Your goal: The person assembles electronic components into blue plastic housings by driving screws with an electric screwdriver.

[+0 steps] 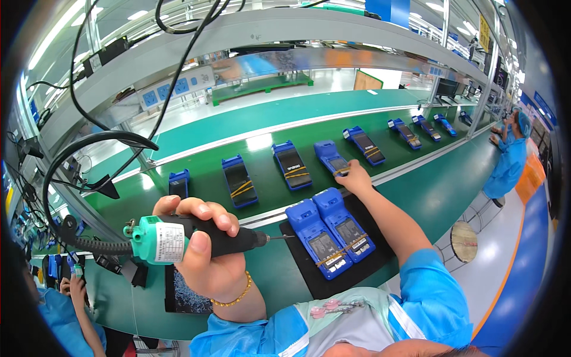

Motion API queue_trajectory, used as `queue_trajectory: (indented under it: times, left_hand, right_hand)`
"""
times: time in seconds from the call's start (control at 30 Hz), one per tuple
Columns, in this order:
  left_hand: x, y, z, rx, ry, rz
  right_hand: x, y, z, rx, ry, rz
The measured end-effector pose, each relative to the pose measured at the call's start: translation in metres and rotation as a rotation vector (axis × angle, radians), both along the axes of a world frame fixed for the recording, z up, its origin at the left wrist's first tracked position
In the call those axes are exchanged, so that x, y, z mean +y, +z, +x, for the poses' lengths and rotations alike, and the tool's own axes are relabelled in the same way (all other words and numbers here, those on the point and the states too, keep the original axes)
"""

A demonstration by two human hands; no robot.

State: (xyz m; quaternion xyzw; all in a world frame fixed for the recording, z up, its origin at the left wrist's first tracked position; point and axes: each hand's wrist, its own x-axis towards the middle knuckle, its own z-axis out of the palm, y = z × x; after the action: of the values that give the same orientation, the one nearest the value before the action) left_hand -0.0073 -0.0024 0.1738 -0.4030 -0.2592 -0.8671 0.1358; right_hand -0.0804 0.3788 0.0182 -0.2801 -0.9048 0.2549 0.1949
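My left hand (205,262) is wrapped round a black electric screwdriver (229,238) with a green end cap. Its thin bit points right, toward two blue handheld terminals (321,241) lying side by side, back up, on a black mat (309,285). Yellow rubber bands go round both. With its arm stretched forward, my right hand (357,178) grips the near end of another blue terminal (331,156) over the green conveyor belt. That one also shows its back. Whether it touches the belt I cannot tell.
Along the green belt (262,205) lie several more banded blue terminals (292,166). A thick black cable (53,172) hangs at left from the screwdriver. A dark speckled pad (184,291) lies below my left wrist. Co-workers in blue sit at far right (511,160) and lower left (65,321).
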Motion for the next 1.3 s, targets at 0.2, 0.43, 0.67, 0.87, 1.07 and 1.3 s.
queue_trajectory:
  times: [0.2, 0.43, 0.67, 0.87, 1.07, 1.3]
  left_hand:
    - [-0.001, 0.000, -0.005, -0.030, 0.050, 0.005]
    - [-0.005, 0.003, -0.003, -0.140, 0.093, 0.076]
    - [0.011, 0.001, -0.008, -0.154, 0.054, 0.020]
    - [0.011, 0.003, -0.002, -0.116, 0.058, 0.005]
    - [0.011, 0.006, 0.005, -0.115, 0.109, 0.033]
    - [0.011, 0.007, 0.006, -0.122, 0.115, 0.058]
  right_hand:
    - [0.003, -0.015, -0.045, 0.285, 0.188, -0.046]
    - [-0.062, 0.020, 0.128, -0.062, 0.525, -0.005]
    - [-0.061, -0.015, 0.199, -0.091, 0.576, 0.071]
    - [-0.055, -0.010, 0.202, -0.078, 0.592, 0.007]
    - [-0.050, 0.017, 0.198, -0.146, 0.624, 0.026]
    - [0.004, 0.010, 0.164, 0.116, 0.464, -1.251]
